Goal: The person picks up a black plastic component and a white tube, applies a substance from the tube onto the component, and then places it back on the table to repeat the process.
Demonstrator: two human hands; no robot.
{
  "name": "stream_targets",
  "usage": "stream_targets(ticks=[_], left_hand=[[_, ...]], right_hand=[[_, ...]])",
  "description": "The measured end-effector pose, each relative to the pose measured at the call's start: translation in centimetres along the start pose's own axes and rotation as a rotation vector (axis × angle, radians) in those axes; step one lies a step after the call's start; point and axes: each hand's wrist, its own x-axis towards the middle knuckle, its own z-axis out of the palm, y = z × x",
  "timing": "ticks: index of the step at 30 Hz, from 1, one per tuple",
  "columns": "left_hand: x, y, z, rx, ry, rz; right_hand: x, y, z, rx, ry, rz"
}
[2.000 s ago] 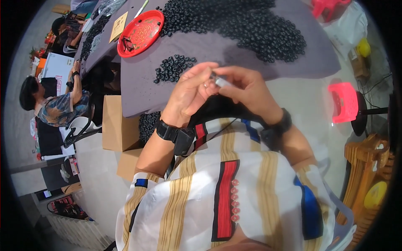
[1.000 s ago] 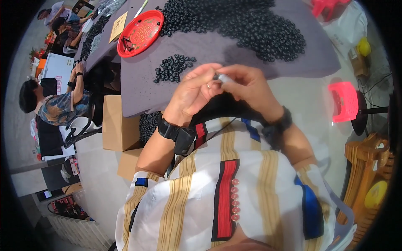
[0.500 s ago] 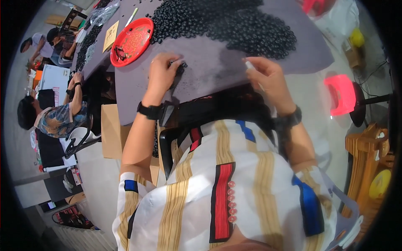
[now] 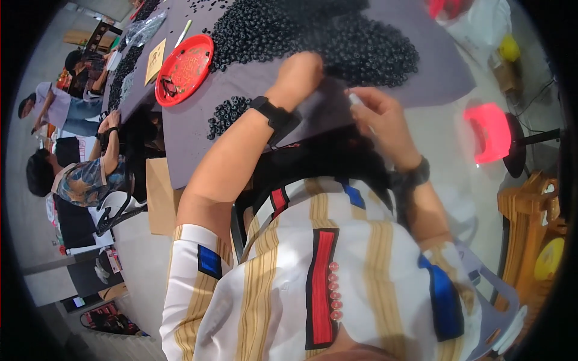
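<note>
My left hand (image 4: 303,73) reaches over the near edge of a large heap of small, round black pieces (image 4: 385,51) with holes, like rings or beads. Its back faces me, so the fingers are hidden. Left of that forearm, a smaller pile of the same black pieces (image 4: 229,114) lies on the grey tablecloth (image 4: 189,129). My right hand (image 4: 385,120) is held at the near table edge, right of the left hand. Between its thumb and fingers it pinches a slim white stick-like tool (image 4: 355,99), whose kind I cannot make out.
A red oval plate (image 4: 191,63) with dark scraps stands left of the heap. Beside it lie a tan card (image 4: 155,60) and a pale pen-like stick (image 4: 183,33). A cardboard box (image 4: 159,198) stands below the table's left edge. Several people sit or stand at the left.
My left hand has moved right and away from me to the big heap, uncovering the small pile. My right hand stays nearly in place with the white tool.
</note>
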Motion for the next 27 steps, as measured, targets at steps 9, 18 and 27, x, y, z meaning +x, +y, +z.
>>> stream_targets(ticks=[9,18,27], left_hand=[[-2.8,-0.2,-4.0,-0.563,-0.057,-0.183],[-11.2,2.9,-7.1,-1.995,-0.042,-0.532],[-13.1,4.7,-8.0,-1.98,0.063,-0.511]], right_hand=[[0.1,0.0,0.6,-0.059,-0.002,-0.038],[-0.1,-1.6,5.2,-0.112,-0.167,-0.23],[-0.5,-2.6,7.6,-0.126,-0.263,-0.215]])
